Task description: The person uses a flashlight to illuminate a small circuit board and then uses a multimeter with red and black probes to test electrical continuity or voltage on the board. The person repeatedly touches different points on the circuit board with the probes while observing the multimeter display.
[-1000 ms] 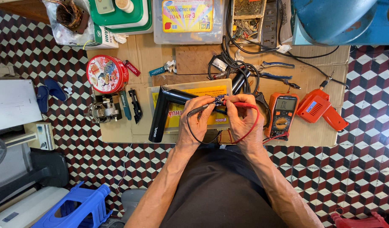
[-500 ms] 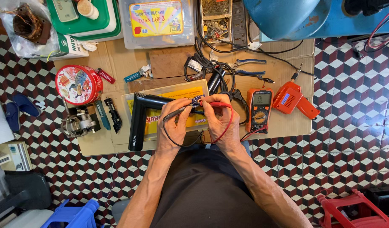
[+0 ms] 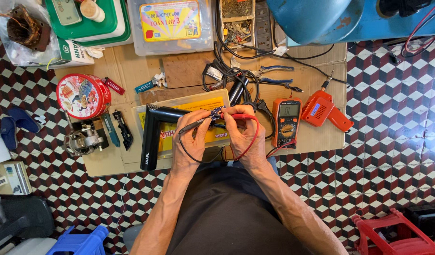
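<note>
My left hand [image 3: 191,137] grips a black multimeter probe [image 3: 195,124], its tip against a small blue circuit part [image 3: 216,114]. My right hand [image 3: 243,137] pinches the red probe [image 3: 242,116] and steadies that same part from the right. Red lead wire [image 3: 251,139] loops around my right hand. The orange multimeter [image 3: 286,121] lies just right of my hands on the cardboard sheet [image 3: 321,141]. A black L-shaped hair dryer body [image 3: 151,137] rests under and left of my left hand, on a yellow flat box [image 3: 203,101].
An orange soldering gun [image 3: 326,111] lies right of the meter. A round red tin [image 3: 83,96], small motor [image 3: 83,138], pliers [image 3: 274,75], tangled cables [image 3: 231,78] and plastic boxes [image 3: 170,23] crowd the back. Red stool [image 3: 392,233] and blue stool [image 3: 80,241] stand on the tiled floor.
The view has drifted, so everything sits slightly differently in the frame. Both hands stay together on the probes and small part, with hardly any movement.
</note>
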